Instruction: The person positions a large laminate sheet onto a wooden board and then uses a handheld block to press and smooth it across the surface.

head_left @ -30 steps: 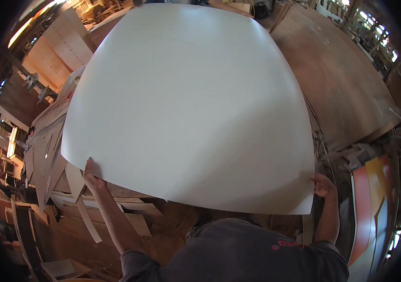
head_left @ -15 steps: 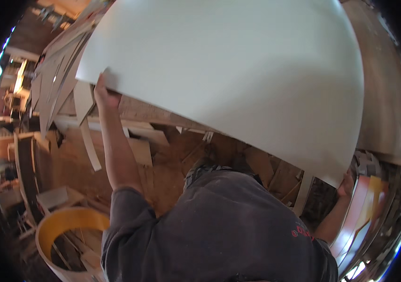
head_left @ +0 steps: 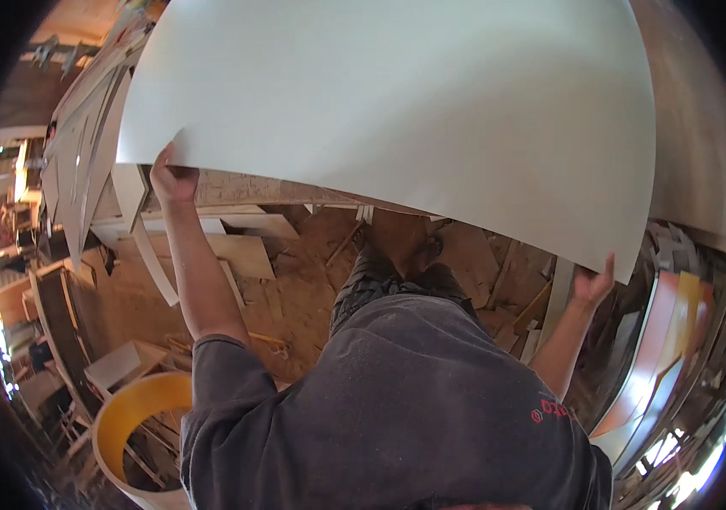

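Observation:
A large, smooth white sheet (head_left: 388,93) spans the upper half of the view, its near edge sloping down toward the right. My left hand (head_left: 174,177) grips that edge a short way in from the left corner, arm stretched forward. My right hand (head_left: 592,280) holds the same edge near the right corner, lower in the picture. Beneath the sheet, the edge of a worn wooden surface (head_left: 248,189) shows with cut board offcuts (head_left: 129,195) on it. My legs and feet stand below, past my dark shirt.
Board scraps (head_left: 227,255) litter the brown floor (head_left: 278,314). A round form with a yellow inside (head_left: 112,429) stands at lower left. Coloured panels (head_left: 652,357) lie at right, below a large brown board (head_left: 690,144). Wooden frames (head_left: 57,323) stand at left.
Since a second ago the sheet's near edge and both hands have risen in the picture, revealing my feet and floor. In the last half second the right hand has come up and slightly leftward.

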The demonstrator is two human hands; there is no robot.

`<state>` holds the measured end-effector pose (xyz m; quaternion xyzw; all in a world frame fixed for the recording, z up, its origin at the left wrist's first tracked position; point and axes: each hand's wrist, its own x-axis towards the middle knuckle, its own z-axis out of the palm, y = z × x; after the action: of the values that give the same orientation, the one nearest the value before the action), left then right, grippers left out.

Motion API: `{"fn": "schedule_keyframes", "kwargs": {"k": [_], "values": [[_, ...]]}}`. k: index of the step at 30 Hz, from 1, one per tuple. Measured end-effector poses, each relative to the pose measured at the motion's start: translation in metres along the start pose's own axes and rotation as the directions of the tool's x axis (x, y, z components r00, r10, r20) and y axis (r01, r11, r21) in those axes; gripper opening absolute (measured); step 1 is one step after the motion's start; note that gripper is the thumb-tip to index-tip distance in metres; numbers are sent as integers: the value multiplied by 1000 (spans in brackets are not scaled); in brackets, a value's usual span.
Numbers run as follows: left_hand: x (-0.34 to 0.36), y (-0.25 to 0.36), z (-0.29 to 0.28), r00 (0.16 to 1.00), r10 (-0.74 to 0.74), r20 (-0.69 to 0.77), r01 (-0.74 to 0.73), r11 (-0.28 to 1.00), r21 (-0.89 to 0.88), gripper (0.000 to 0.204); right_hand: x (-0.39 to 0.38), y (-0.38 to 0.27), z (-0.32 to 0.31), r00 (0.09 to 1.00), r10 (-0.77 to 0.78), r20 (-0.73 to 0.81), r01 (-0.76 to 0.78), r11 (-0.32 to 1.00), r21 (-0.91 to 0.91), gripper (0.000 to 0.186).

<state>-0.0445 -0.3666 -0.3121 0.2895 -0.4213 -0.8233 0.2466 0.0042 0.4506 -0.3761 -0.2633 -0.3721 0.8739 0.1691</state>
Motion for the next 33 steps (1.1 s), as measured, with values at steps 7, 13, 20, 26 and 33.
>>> {"fn": "schedule_keyframes", "kwargs": {"k": [7, 13, 20, 26, 33], "values": [[51, 37, -30, 994, -84, 75, 78, 994, 77, 38, -41, 54, 22, 1000, -7, -1, 7, 999, -36, 69], [78, 34, -52, 974, -121, 192, 107, 991, 83, 39, -81, 103, 46, 999, 35, 0, -34, 976, 214, 54], [90, 24, -57, 971, -111, 212, 97, 993, 72, 47, -117, 125, 96, 996, 61, -58, -57, 996, 68, 42], [97, 22, -54, 966, -165, 196, 157, 986, 57, 45, -116, 146, 120, 995, 60, 78, -72, 983, 167, 49], [81, 15, -74, 947, -233, 222, 239, 971, 0, 47, -148, 154, 136, 984, 147, 99, -148, 989, 5, 40]]}}
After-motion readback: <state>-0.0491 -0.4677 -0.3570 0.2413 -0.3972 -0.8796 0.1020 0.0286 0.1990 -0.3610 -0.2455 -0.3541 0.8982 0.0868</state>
